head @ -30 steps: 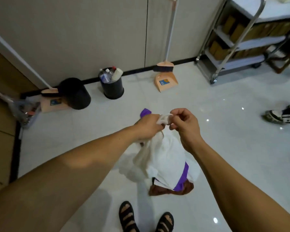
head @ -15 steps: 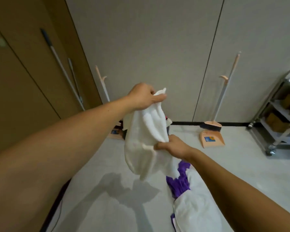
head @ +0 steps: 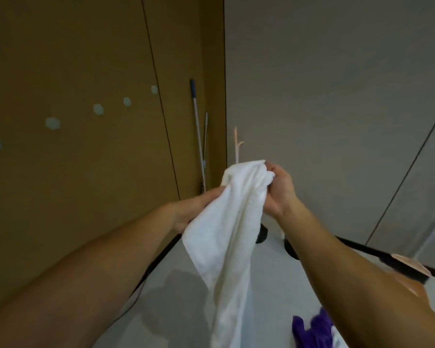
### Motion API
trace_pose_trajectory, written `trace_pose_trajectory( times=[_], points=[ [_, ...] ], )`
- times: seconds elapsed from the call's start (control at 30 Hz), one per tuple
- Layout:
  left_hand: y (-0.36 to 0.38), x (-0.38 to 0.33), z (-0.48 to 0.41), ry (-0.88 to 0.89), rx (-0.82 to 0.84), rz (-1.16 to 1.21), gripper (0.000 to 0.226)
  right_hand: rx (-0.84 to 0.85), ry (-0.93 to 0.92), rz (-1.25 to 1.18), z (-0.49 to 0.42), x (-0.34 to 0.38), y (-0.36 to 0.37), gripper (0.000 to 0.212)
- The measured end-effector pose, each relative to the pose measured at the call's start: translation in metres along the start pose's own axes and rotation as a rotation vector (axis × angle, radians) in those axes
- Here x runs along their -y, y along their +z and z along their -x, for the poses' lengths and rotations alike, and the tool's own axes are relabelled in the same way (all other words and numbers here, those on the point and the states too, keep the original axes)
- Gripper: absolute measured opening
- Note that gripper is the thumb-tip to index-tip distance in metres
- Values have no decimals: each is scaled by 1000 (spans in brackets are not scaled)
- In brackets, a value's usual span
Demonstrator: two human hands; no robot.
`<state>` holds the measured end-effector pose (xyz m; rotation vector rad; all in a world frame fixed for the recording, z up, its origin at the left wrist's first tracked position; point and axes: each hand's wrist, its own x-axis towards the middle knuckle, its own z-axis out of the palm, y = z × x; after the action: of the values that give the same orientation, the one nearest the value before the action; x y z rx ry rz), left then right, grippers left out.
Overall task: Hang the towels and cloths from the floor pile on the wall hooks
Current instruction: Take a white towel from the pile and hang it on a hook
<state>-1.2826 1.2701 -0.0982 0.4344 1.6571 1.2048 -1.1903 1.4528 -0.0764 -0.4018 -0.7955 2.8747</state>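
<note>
A white towel [head: 226, 242] hangs in front of me, held up at chest height by both hands. My left hand [head: 199, 209] grips its left side, partly hidden behind the cloth. My right hand [head: 278, 192] pinches the bunched top edge. A row of several small pale wall hooks [head: 98, 109] runs across the brown wall at the upper left, well away from the towel. A purple cloth [head: 312, 330] from the floor pile shows at the bottom right, beside my right forearm.
A mop handle [head: 197, 131] with a blue tip leans in the corner where the brown wall meets the grey wall. A peach broom handle [head: 236, 144] stands beside it. A peach dustpan [head: 409, 270] lies at the right. A black bin [head: 261, 234] peeks behind the towel.
My view has swung up and left from the floor to the brown wall with the hooks. Both hands lifted the white towel, and my right hand moved from its middle to the top edge.
</note>
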Motion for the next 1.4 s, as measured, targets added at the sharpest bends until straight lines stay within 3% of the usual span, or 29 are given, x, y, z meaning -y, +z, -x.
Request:
trace_pose_trajectory(
  times=[0.1, 0.17, 0.23, 0.3, 0.4, 0.53, 0.63, 0.7, 0.77, 0.87, 0.93, 1.03, 1.1, 1.2, 1.27, 1.33, 1.4],
  points=[
    [-22, 51, 24, -158, 38, 93, 92, -31, 12, -20, -13, -10, 26, 31],
    [-31, 70, 39, -155, 53, 148, 105, -83, 4, -32, -23, -18, 46, 28],
    [-38, 72, 51, -61, 6, 180, 96, -135, -6, -2, -36, -30, 66, 28],
    [-47, 61, 60, 67, -139, 241, 71, -146, 37, 61, -42, -45, 86, 32],
    [-71, 36, 78, 244, -209, 392, 47, -43, 141, 181, -51, -60, 107, 61],
    [-120, 2, 100, 477, -298, 606, 49, 57, 156, 504, -61, -69, 128, 62],
    [-151, -14, 111, 619, -262, 699, 61, 156, 35, 472, -77, -62, 139, 74],
    [-166, -5, 113, 584, -230, 634, 64, 230, 24, 571, -88, -78, 131, 72],
    [-172, 23, 105, 364, -315, 473, 61, 195, 114, 753, -94, -113, 107, 60],
    [-186, 49, 97, 124, -470, 337, 31, 121, 208, 1043, -103, -146, 112, 50],
    [-209, 38, 100, 247, -556, 472, 24, 82, 118, 966, -117, -139, 133, 52],
    [-240, 11, 125, 530, -469, 688, 34, 284, 40, 648, -124, -130, 161, 64],
    [-246, 22, 137, 414, -422, 532, 57, 275, 124, 786, -123, -149, 154, 62],
    [-249, 57, 136, 173, -413, 317, 42, 131, 132, 950, -133, -174, 144, 46],
    [-262, 61, 137, 247, -500, 424, 27, 0, 41, 877, -149, -171, 150, 45],
    [-281, 54, 140, 345, -694, 535, 18, -70, -72, 809, -167, -159, 156, 51],
    [-302, 51, 144, 364, -924, 491, 16, -117, -130, 836, -185, -149, 157, 58]
  ],
)
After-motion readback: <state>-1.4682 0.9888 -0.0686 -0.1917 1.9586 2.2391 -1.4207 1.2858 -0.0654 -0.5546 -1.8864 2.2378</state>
